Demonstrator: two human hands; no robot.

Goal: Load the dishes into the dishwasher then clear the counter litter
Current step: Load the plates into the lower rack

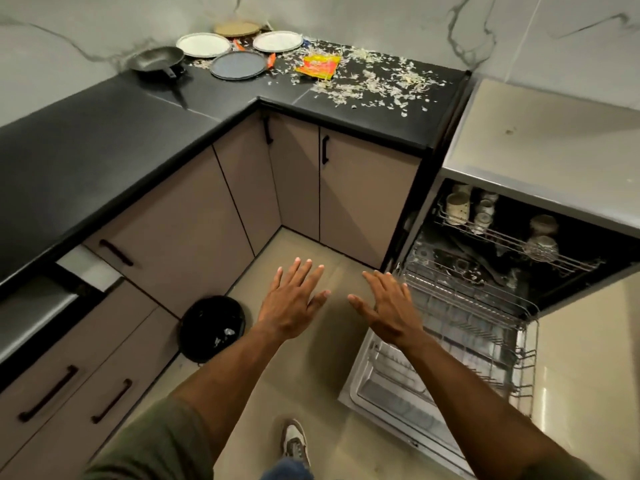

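Your hands: left hand [290, 304] and right hand [389, 307] both held out flat over the floor, fingers spread, gripping nothing.
Dishes: far corner of the black stone tabletop [104, 147] — dark frying pan [157, 59], two white round plates [203, 44] [278, 41], blue-grey round plate [238, 65]; a tan round piece behind them is hard to make out.
Litter: pale shreds [381, 84] scattered around a yellow-red wrapper [318, 65].
Dishwasher: open steel dishwasher [485, 289] at your right, lower rack pulled out; upper rack holds cups, deeper contents lost in shadow.
Bin: round black bin [212, 327] on the floor, contents unclear.
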